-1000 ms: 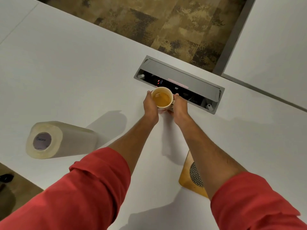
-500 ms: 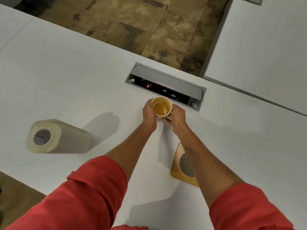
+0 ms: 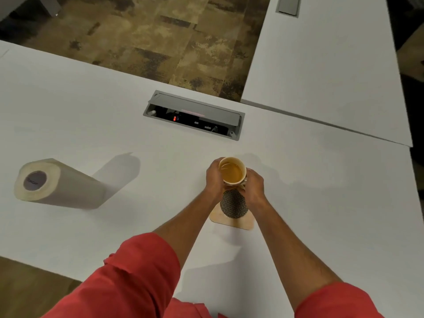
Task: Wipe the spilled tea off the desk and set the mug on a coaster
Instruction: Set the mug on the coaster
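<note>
A cream mug (image 3: 231,172) filled with amber tea is held between both my hands over the white desk (image 3: 91,115). My left hand (image 3: 213,177) wraps its left side and my right hand (image 3: 253,187) grips its right side. Directly below the mug and toward me lies a wooden coaster (image 3: 232,215) with a round woven insert, partly hidden by my wrists. Whether the mug touches the coaster's far edge I cannot tell. No spilled tea is clearly visible on the desk.
A paper towel roll (image 3: 52,183) lies on its side at the desk's left. An open grey cable box (image 3: 195,114) is set into the desk beyond the mug. A second white desk (image 3: 332,65) stands at the back right.
Both hands have carried the mug away from the cable box and toward me, so it now sits at the coaster's far edge. The paper towel roll has not moved.
</note>
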